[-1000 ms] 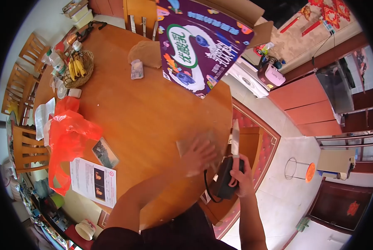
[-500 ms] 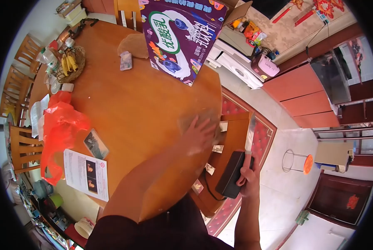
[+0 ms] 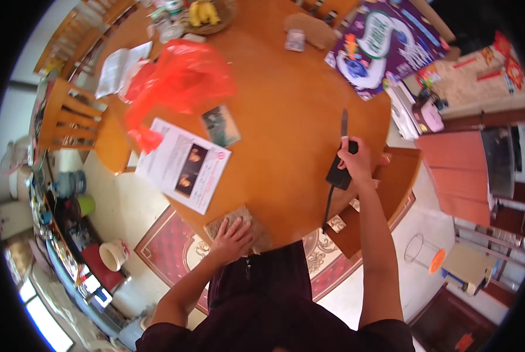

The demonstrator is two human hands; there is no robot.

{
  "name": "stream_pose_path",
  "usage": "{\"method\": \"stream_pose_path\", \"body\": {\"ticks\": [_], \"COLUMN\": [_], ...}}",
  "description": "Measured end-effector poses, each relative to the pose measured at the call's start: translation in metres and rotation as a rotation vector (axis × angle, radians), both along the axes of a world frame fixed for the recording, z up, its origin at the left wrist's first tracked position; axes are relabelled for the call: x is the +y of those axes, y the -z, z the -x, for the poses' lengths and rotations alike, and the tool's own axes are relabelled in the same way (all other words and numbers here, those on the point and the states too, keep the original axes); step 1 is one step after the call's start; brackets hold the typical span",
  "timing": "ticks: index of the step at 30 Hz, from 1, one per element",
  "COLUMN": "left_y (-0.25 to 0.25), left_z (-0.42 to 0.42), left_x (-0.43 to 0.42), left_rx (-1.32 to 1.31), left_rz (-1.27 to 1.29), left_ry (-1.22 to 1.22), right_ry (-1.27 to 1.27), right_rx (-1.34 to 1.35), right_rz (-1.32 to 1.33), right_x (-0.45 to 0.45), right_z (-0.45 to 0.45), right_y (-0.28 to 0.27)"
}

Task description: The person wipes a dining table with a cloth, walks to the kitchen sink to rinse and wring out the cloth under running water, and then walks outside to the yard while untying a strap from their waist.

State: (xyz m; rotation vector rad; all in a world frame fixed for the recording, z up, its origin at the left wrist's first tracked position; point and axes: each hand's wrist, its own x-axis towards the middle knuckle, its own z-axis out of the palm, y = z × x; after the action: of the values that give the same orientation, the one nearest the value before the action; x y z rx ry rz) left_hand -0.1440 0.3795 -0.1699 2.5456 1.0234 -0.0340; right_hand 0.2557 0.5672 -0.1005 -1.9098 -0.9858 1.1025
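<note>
The left hand (image 3: pixel 233 236) lies spread over a cloth (image 3: pixel 260 232) at the near edge of the tabletop (image 3: pixel 280 152), its fingers loose and flat rather than clenched. It hides the middle of the cloth, so only the margins show; whether any of it is pinched cannot be told.

The right hand (image 3: pixel 357 161) is closed around the handle of a knife (image 3: pixel 344 124), near the right edge. Its fingers cover most of the handle. A black box (image 3: pixel 337 177) sits directly below this hand, partly hidden by it; whether the box is also gripped, or touches the wood, cannot be made out. A dark cord (image 3: pixel 328 208) runs from the box toward the near edge.

The cloth is brownish, rough-textured and roughly four-sided. The knife has a narrow, greyish blade pointing toward the far edge. The box is oblong and plain.

Farther out, a printed sheet (image 3: pixel 180 167) overhangs the left edge, its small text illegible. A photo (image 3: pixel 221 126) lies next to it, beside a crumpled red bag (image 3: pixel 186 76). At the far edge, bananas (image 3: pixel 203 13) are blurred in a basket (image 3: pixel 227 16) cut off above. A purple carton (image 3: pixel 385 47) stands toward the far right edge.
</note>
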Motion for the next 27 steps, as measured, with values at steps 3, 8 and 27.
{"method": "stream_pose_path", "body": {"ticks": [3, 8, 27], "left_y": [-0.003, -0.019, -0.01], "left_z": [-0.014, -0.034, 0.035], "left_x": [0.016, 0.029, -0.025], "left_rx": [0.074, 0.009, -0.12], "left_rz": [-0.084, -0.026, -0.05], "left_ry": [-0.323, -0.138, -0.404], "right_ry": [-0.101, -0.158, -0.654], "right_rx": [-0.318, -0.486, -1.184], "right_rz": [0.021, 0.079, -0.197], "right_x": [0.033, 0.045, 0.025], "right_z": [0.028, 0.055, 0.221], "right_y": [0.025, 0.019, 0.076]}}
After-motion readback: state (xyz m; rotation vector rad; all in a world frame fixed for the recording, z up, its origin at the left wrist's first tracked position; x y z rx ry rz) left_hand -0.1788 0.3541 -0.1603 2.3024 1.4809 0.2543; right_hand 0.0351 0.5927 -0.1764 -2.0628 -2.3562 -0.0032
